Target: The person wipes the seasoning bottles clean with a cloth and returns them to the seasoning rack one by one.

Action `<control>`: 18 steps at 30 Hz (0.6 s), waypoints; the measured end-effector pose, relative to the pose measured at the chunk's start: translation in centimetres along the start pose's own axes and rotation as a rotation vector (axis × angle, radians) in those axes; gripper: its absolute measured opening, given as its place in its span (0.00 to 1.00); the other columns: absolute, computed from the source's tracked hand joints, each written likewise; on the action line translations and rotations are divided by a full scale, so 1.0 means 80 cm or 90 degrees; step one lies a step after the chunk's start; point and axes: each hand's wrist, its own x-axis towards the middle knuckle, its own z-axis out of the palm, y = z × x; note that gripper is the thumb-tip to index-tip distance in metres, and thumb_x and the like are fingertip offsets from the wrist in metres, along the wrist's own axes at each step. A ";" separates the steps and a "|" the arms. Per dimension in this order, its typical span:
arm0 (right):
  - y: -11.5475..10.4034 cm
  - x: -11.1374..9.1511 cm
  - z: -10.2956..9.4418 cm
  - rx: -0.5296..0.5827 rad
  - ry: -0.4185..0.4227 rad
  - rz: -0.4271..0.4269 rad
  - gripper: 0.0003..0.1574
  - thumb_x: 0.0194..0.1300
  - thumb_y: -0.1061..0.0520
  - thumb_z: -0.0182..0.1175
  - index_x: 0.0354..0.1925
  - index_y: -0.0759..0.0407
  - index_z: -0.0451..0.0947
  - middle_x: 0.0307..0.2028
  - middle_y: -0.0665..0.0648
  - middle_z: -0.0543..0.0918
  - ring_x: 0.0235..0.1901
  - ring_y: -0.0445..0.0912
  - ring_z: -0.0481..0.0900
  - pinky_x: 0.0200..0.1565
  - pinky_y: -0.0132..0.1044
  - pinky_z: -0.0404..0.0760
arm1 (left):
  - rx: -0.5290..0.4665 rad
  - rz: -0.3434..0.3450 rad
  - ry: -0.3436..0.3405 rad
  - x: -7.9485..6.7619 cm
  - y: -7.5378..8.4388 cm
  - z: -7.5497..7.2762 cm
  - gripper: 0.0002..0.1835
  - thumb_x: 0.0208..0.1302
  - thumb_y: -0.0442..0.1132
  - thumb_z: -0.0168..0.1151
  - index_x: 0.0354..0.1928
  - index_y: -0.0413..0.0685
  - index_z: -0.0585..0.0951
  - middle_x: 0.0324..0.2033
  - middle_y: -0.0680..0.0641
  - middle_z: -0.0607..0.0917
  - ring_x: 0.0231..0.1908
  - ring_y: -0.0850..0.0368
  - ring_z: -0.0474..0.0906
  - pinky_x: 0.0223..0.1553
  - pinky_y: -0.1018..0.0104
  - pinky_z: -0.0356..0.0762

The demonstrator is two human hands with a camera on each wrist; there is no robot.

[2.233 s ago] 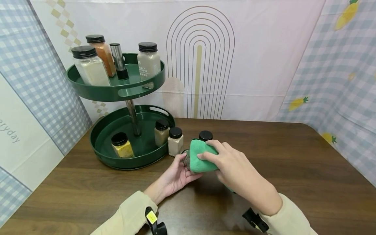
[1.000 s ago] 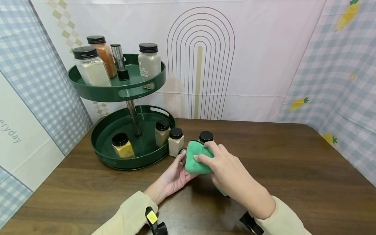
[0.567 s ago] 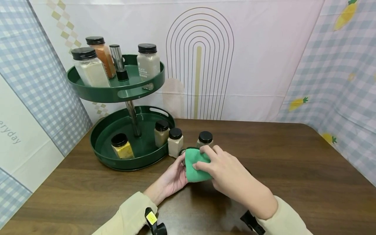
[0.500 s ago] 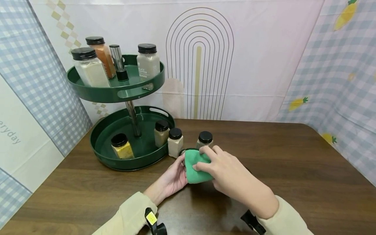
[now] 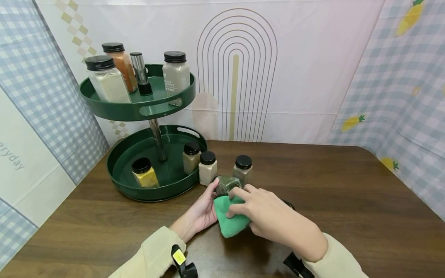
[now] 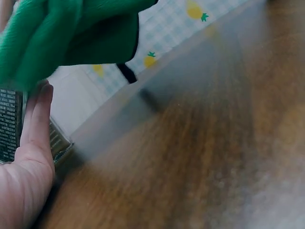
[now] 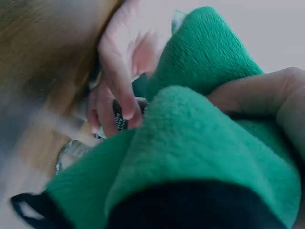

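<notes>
My left hand (image 5: 199, 216) grips a small glass jar (image 5: 226, 184) of dark green contents, tipped on its side above the table. Printed label text shows on the jar (image 6: 8, 125) in the left wrist view. A green cloth (image 5: 230, 221) with dark edging is pinched in my right hand (image 5: 262, 210), bunched against the jar's near side. In the right wrist view the cloth (image 7: 190, 124) fills much of the picture and hides most of the jar. Just behind stand a pale-filled jar (image 5: 207, 172) and another black-lidded jar (image 5: 242, 172).
At the left stands a two-tier green turntable rack (image 5: 137, 110). Its upper tray carries several black-capped jars; the lower one holds a yellow jar (image 5: 146, 175) and a brownish jar (image 5: 191, 159). The wooden table (image 5: 330, 193) extends right, to a patterned curtain (image 5: 393, 116).
My right hand has drawn the cloth downward, towards me, uncovering the glass jar's upper side. The left hand has barely moved. The jar behind shows more fully.
</notes>
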 end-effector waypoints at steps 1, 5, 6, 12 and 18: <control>0.001 -0.001 -0.002 0.015 -0.010 0.002 0.31 0.39 0.74 0.61 0.37 0.41 0.81 0.45 0.48 0.76 0.39 0.44 0.73 0.33 0.35 0.76 | -0.008 0.005 0.000 0.001 -0.001 0.000 0.28 0.69 0.63 0.38 0.49 0.44 0.63 0.36 0.53 0.83 0.39 0.63 0.81 0.46 0.68 0.79; 0.005 -0.008 -0.014 0.071 -0.008 0.005 0.34 0.41 0.75 0.58 0.40 0.41 0.81 0.47 0.47 0.76 0.42 0.43 0.73 0.34 0.35 0.77 | -0.023 0.022 -0.010 0.003 -0.003 -0.001 0.26 0.71 0.60 0.35 0.50 0.44 0.63 0.37 0.52 0.83 0.40 0.63 0.81 0.45 0.70 0.79; 0.006 -0.009 -0.017 0.079 0.012 0.005 0.35 0.41 0.76 0.57 0.41 0.41 0.81 0.47 0.48 0.76 0.43 0.43 0.73 0.35 0.35 0.77 | -0.018 0.027 -0.015 0.003 -0.003 -0.001 0.25 0.71 0.60 0.34 0.50 0.44 0.64 0.38 0.53 0.83 0.41 0.64 0.81 0.46 0.70 0.79; 0.013 -0.007 -0.016 0.061 0.098 0.008 0.38 0.40 0.77 0.54 0.43 0.40 0.80 0.50 0.48 0.76 0.45 0.43 0.72 0.35 0.35 0.78 | 0.019 0.048 -0.022 0.004 -0.003 -0.002 0.23 0.73 0.57 0.30 0.48 0.51 0.70 0.40 0.55 0.83 0.43 0.64 0.80 0.47 0.69 0.78; 0.013 -0.006 -0.010 0.083 0.021 0.014 0.36 0.42 0.76 0.55 0.42 0.41 0.81 0.48 0.47 0.76 0.44 0.44 0.73 0.37 0.36 0.78 | 0.010 0.036 -0.011 0.004 -0.003 -0.001 0.25 0.70 0.61 0.38 0.44 0.47 0.73 0.36 0.53 0.84 0.40 0.63 0.81 0.46 0.69 0.79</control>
